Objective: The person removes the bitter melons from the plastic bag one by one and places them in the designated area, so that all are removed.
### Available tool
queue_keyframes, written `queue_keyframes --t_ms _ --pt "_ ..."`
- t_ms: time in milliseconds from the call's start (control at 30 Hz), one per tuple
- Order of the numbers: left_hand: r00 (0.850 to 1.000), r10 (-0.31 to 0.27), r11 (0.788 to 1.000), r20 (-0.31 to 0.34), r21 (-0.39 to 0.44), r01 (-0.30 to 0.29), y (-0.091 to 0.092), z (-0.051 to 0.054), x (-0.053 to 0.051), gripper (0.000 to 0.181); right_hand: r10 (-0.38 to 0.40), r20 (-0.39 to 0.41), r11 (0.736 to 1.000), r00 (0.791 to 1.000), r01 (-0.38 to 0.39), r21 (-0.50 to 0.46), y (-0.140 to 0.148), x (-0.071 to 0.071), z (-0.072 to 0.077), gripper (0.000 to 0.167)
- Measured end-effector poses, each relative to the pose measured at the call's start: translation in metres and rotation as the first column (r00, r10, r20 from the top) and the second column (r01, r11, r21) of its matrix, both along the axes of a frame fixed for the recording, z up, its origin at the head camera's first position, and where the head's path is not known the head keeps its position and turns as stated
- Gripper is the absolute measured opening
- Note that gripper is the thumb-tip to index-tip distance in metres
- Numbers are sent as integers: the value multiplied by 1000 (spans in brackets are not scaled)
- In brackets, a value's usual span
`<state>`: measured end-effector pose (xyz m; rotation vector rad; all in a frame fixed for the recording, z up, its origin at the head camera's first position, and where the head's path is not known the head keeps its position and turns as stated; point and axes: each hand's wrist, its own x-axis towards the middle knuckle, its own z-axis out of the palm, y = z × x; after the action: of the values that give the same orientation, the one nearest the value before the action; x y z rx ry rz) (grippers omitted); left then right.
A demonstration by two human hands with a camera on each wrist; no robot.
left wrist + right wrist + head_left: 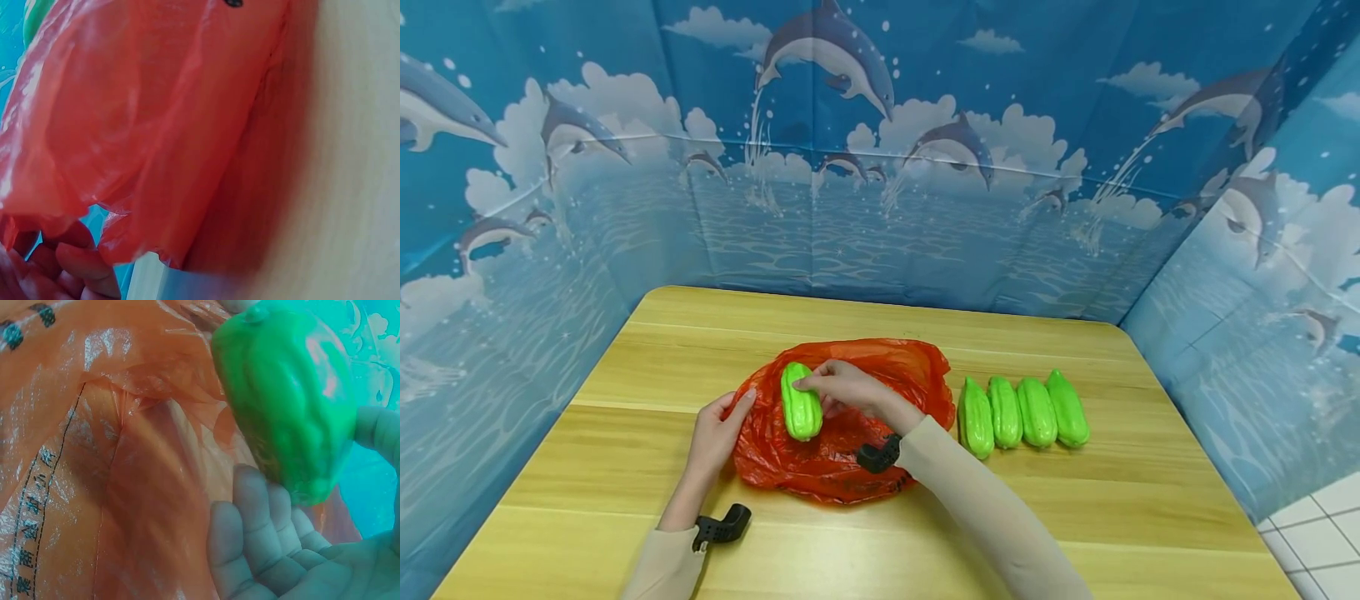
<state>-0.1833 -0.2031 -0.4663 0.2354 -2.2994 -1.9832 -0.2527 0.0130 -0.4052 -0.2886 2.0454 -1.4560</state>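
Observation:
A red plastic bag [865, 467] lies spread on the table with its mouth open. At its left edge my left hand [717, 433] pinches the rim; the left wrist view shows the fingers [87, 265] by the thin red film. Over the bag's left part my right hand [847, 387] holds a bright green, ribbed, elongated vegetable [802, 408], likely a model. Seen from the right wrist, thumb and fingers grip the vegetable [290, 400] near one end, with the bag [156, 487] beside and below it.
Several similar green vegetables [1037, 412] lie side by side in a row right of the bag. The wooden table [1105, 517] has rounded back corners. A blue dolphin-print curtain [880, 225] hangs behind and at both sides.

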Motion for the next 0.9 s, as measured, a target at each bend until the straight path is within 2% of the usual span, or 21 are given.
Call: queue_keyframes --t_ms 567,900 --pt "1000 -4 1000 -19 -1 4 0 1 1 43 -88 -31 991 996 84 -105 12 9 16 45" --pt "1000 0 1000 -9 -5 0 1 0 1 47 -197 -117 976 973 183 -119 23 12 21 45"
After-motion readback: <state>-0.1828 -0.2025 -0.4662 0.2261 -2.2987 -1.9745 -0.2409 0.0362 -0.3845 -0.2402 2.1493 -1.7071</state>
